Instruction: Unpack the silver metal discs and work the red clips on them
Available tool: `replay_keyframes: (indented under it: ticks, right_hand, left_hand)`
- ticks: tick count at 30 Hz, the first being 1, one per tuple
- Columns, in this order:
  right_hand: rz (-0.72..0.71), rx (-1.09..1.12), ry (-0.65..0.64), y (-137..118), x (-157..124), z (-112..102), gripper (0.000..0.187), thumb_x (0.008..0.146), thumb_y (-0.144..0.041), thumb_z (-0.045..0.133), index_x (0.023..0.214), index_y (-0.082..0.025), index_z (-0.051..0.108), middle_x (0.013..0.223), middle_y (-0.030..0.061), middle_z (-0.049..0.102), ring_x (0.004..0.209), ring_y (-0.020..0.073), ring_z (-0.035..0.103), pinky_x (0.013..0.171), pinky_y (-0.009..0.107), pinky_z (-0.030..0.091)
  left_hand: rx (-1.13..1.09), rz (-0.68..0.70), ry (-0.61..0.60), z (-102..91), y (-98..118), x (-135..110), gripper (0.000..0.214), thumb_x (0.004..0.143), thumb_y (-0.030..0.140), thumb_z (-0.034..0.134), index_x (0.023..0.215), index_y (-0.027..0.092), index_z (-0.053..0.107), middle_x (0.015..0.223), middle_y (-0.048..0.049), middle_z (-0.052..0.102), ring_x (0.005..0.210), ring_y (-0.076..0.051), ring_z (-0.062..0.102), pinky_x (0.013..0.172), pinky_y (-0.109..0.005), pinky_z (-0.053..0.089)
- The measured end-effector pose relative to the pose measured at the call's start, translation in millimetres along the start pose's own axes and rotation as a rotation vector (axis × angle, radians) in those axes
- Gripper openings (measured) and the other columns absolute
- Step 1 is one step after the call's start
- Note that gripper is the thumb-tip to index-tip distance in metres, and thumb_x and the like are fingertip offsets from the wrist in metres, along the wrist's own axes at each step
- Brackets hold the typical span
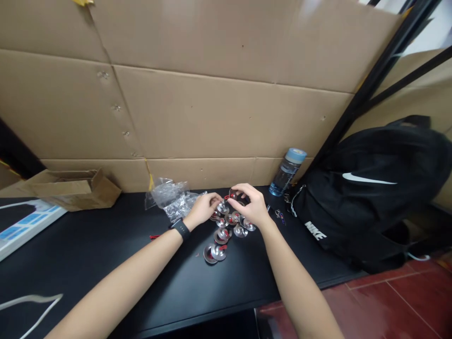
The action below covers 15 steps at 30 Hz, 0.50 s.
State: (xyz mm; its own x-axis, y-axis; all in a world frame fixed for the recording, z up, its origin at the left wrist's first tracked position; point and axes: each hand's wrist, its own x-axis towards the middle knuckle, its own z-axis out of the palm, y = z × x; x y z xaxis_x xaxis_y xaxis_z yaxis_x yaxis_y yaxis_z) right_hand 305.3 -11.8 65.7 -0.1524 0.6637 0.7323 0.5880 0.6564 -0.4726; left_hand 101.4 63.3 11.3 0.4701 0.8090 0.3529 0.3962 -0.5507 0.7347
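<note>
Several small silvery finger cymbals (240,230) with red cords lie in a loose pile on the black table (148,282). My left hand (204,208), with a black watch on its wrist, has thumb and fingers closed at the edge of a finger cymbal (222,207). Opposite it, my right hand (252,202) pinches another finger cymbal (232,194) slightly above the pile. A red cord runs between the two hands. Nearer to me, a pair of cymbals (218,253) overlaps on the table. My fingers partly hide the pile's far side.
Clear plastic bags (173,195) lie behind my left hand. An open cardboard box (77,188) and a white power strip (30,228) are at the left. A water bottle (287,172) stands back right, beside a black backpack (374,193). A cardboard wall (219,113) closes the back.
</note>
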Motion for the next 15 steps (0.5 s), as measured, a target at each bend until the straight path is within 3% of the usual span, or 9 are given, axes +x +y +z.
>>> replay_keyframes:
  ticks: [3, 6, 10, 15]
  right_hand:
    - [0.047, -0.037, 0.139, 8, 1, -7, 0.023, 0.089, -0.03, 0.075, 0.11, -0.023, 0.07, 0.102, 0.0063, 0.073, 0.084, 0.0209, 0.069, 0.072, 0.034, 0.055]
    - [0.091, -0.031, 0.214, 15, 2, -12, 0.022, 0.088, -0.031, 0.075, 0.108, -0.022, 0.07, 0.097, 0.0057, 0.072, 0.082, 0.0206, 0.069, 0.07, 0.033, 0.054]
    - [0.117, -0.01, 0.218, 24, 1, -11, 0.023, 0.087, -0.033, 0.075, 0.106, -0.022, 0.07, 0.096, 0.0058, 0.072, 0.08, 0.0207, 0.069, 0.068, 0.033, 0.053]
    - [0.126, -0.003, 0.185, 27, -1, -8, 0.024, 0.086, -0.035, 0.077, 0.106, -0.023, 0.071, 0.096, 0.0055, 0.073, 0.077, 0.0204, 0.068, 0.068, 0.033, 0.053]
  left_hand:
    - [0.034, -0.021, 0.079, 9.6, 2, 16, 0.016, 0.094, 0.018, 0.058, 0.099, 0.019, 0.073, 0.09, -0.0041, 0.078, 0.083, -0.018, 0.073, 0.078, -0.026, 0.052]
    - [0.078, -0.046, 0.079, 14.7, -1, 27, 0.015, 0.092, 0.017, 0.06, 0.098, 0.019, 0.074, 0.086, -0.0036, 0.078, 0.079, -0.018, 0.073, 0.074, -0.025, 0.052]
    - [0.173, -0.038, 0.028, 19.9, -3, 33, 0.016, 0.089, 0.013, 0.063, 0.095, 0.02, 0.075, 0.08, -0.0028, 0.078, 0.073, -0.018, 0.072, 0.072, -0.025, 0.052]
    - [0.311, 0.007, 0.026, 21.5, 3, 29, 0.023, 0.092, 0.013, 0.059, 0.102, 0.024, 0.077, 0.095, -0.0046, 0.08, 0.09, -0.02, 0.074, 0.083, -0.026, 0.051]
